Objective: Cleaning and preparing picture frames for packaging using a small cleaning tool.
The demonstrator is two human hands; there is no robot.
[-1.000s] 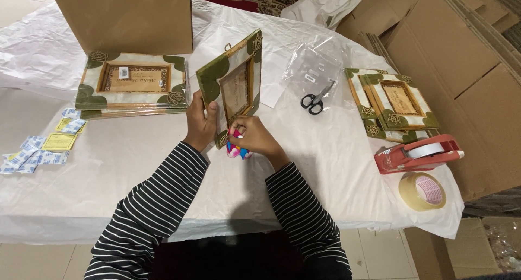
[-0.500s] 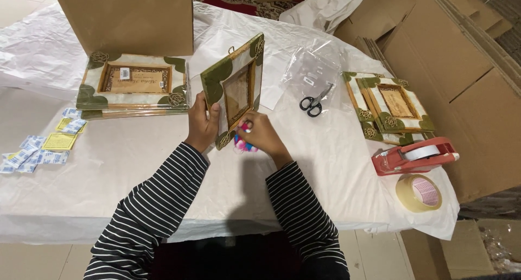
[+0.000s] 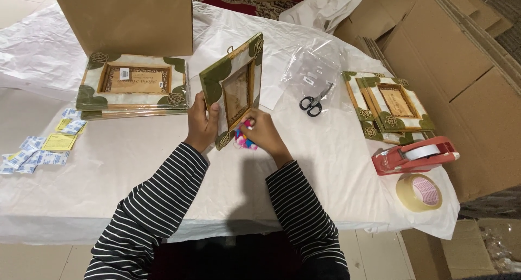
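My left hand [image 3: 202,123] has its grip clamped on the green-and-cream picture frame [image 3: 233,87], stood tilted on its lower corner on the desk [image 3: 135,166]. My right hand [image 3: 261,134] is closed on a small pink-and-blue object [image 3: 244,141] at the frame's base. If my left grip loosens, I judge the frame could tip flat. A white label [image 3: 124,73] sits on the stacked frames [image 3: 133,86]; blue-and-white sachets [image 3: 32,155] and a yellow card [image 3: 59,142] lie far left.

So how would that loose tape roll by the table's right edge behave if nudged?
The tape roll lies flat on its side, so a nudge would probably slide it rather than roll it. Its hollow ring shape suggests it is fairly light and stiff. It sits close to the table edge, beside the red dispenser, so a push outward might drop it.
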